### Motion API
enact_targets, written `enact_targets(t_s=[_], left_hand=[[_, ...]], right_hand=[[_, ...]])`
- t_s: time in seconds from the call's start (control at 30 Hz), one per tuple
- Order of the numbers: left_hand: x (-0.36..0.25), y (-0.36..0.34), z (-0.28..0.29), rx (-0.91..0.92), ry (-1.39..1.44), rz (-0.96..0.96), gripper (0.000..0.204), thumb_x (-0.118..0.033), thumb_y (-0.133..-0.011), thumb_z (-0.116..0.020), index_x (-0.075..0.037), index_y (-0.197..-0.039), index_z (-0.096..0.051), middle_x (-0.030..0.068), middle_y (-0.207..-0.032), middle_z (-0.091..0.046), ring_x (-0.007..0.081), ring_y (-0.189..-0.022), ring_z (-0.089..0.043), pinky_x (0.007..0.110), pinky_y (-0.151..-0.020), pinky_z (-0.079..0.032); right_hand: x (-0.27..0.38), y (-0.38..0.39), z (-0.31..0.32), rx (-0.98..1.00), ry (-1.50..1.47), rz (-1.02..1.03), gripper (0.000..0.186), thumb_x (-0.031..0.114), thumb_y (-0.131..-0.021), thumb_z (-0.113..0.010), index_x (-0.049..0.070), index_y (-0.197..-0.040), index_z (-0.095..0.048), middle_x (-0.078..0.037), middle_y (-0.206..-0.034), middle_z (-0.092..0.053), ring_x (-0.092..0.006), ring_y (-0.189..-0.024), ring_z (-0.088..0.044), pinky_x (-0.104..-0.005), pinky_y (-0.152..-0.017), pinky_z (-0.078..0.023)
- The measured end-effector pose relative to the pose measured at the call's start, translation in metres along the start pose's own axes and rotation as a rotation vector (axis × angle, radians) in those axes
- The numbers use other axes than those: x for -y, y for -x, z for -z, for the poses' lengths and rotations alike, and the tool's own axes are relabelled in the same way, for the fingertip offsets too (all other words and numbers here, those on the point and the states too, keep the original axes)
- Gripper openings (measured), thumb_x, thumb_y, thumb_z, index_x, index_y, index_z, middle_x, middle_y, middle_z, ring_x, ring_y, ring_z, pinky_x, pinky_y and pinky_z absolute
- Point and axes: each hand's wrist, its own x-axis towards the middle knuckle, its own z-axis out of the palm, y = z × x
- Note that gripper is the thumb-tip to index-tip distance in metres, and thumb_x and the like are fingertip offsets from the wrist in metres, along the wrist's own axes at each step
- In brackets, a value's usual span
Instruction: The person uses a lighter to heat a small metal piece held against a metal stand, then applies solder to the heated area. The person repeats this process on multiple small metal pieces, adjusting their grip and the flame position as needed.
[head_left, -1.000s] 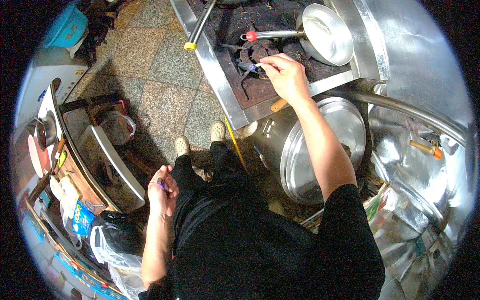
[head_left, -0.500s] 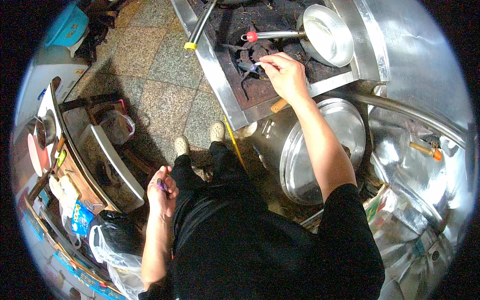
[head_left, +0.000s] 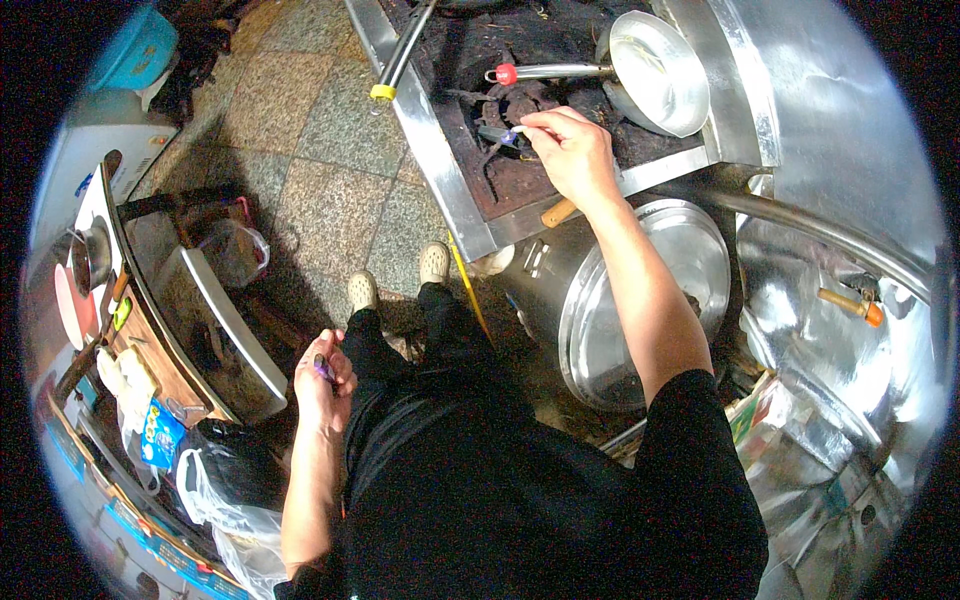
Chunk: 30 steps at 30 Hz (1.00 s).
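In the head view, we reach over the stove (head_left: 471, 226) with our right hand (head_left: 578, 155), thumb and forefinger pinched together on a thin pale strip (head_left: 518, 129). The strip is above the near burner (head_left: 512, 105), with a bluish patch by its far end; whether that is flame, we cannot tell. Our left hand (head_left: 322, 392) hangs well apart from the stove, left of our legs, fingers curled around a small purple thing (head_left: 322, 369) that they partly hide.

Just beyond the burner, the red-tipped handle (head_left: 555, 71) of a metal pan (head_left: 660, 75) crosses the stove, so it stands in the way on the far side. A second handle with a yellow end (head_left: 403, 55) juts over the stove's left edge. Near our right wrist a wooden handle (head_left: 558, 212) pokes out, and our forearm covers part of a big round lid (head_left: 690, 250). To our left we have a blue packet (head_left: 160, 435) and a white plastic bag (head_left: 205, 500); a blue basin (head_left: 135, 50) sits farther off.
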Motion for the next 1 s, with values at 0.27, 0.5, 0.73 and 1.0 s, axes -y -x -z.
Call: enact_targets(t_s=[0.27,0.5,0.73,1.0], left_hand=[[-0.0010,0.0005,-0.0009,0.007,-0.001,0.001,0.021,-0.026,-0.103,-0.055,-0.006,-0.099,-0.061,-0.0064,-0.059,-0.040,0.0048,-0.046,-0.034,0.022,-0.040,-0.025],[0.0002,-0.0012,0.0015,0.014,0.008,0.008,0.020,-0.027,-0.102,-0.056,-0.007,-0.100,-0.061,-0.0062,-0.059,-0.041,0.0055,-0.045,-0.036,0.023,-0.039,-0.026],[0.0011,-0.0035,0.0050,0.047,0.005,0.007,0.020,-0.027,-0.103,-0.056,-0.007,-0.101,-0.060,-0.0066,-0.057,-0.038,0.0056,-0.045,-0.035,0.023,-0.039,-0.027],[0.0018,-0.0029,0.0051,0.041,0.034,0.003,0.022,-0.026,-0.104,-0.054,-0.006,-0.101,-0.061,-0.0061,-0.060,-0.041,0.0046,-0.047,-0.037,0.021,-0.038,-0.026]], right_hand=[[0.0015,-0.0001,0.0021,-0.006,0.009,0.002,0.013,0.006,-0.087,-0.073,0.004,-0.099,-0.076,-0.007,-0.091,-0.072,-0.0143,-0.076,-0.068,-0.0265,-0.069,-0.053],[0.0042,0.0000,0.0034,-0.003,-0.001,-0.013,0.015,0.005,-0.086,-0.073,0.005,-0.101,-0.076,-0.007,-0.091,-0.072,-0.0140,-0.075,-0.068,-0.0264,-0.070,-0.054],[0.0061,0.0008,0.0046,0.021,-0.022,-0.015,0.016,0.004,-0.086,-0.073,0.005,-0.101,-0.076,-0.006,-0.092,-0.072,-0.0126,-0.075,-0.068,-0.0258,-0.069,-0.054],[0.0081,0.0010,0.0054,0.029,0.008,0.005,0.016,0.004,-0.086,-0.074,0.005,-0.101,-0.076,-0.006,-0.091,-0.072,-0.0117,-0.076,-0.068,-0.0245,-0.069,-0.054]])
